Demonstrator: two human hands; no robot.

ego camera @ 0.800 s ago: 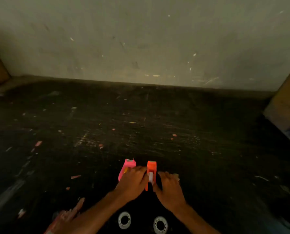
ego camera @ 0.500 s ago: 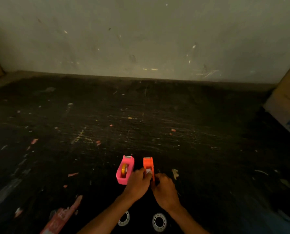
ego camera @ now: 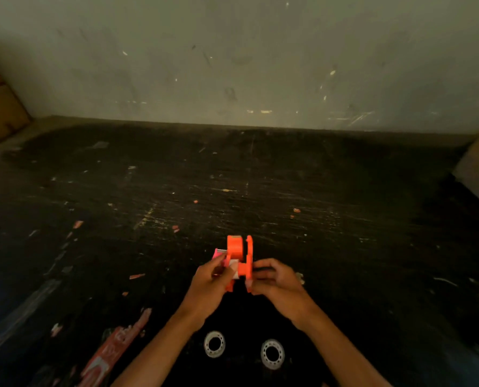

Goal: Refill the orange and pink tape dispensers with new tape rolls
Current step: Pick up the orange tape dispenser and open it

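Both hands meet over the dark floor: the left hand (ego camera: 209,286) pinches one half of the orange dispenser (ego camera: 239,256) and the right hand (ego camera: 277,283) grips the other half, so the shell stands split open between them. Just behind the left fingers only a pink corner of the pink dispenser (ego camera: 218,254) shows. Two white tape rolls (ego camera: 214,344) lie flat on the floor below the wrists, near each other but apart.

Two tape rolls (ego camera: 214,344) (ego camera: 272,354) are lying between the forearms, while dark bench (ego camera: 344,233) is stretching open toward the wall (ego camera: 232,57).
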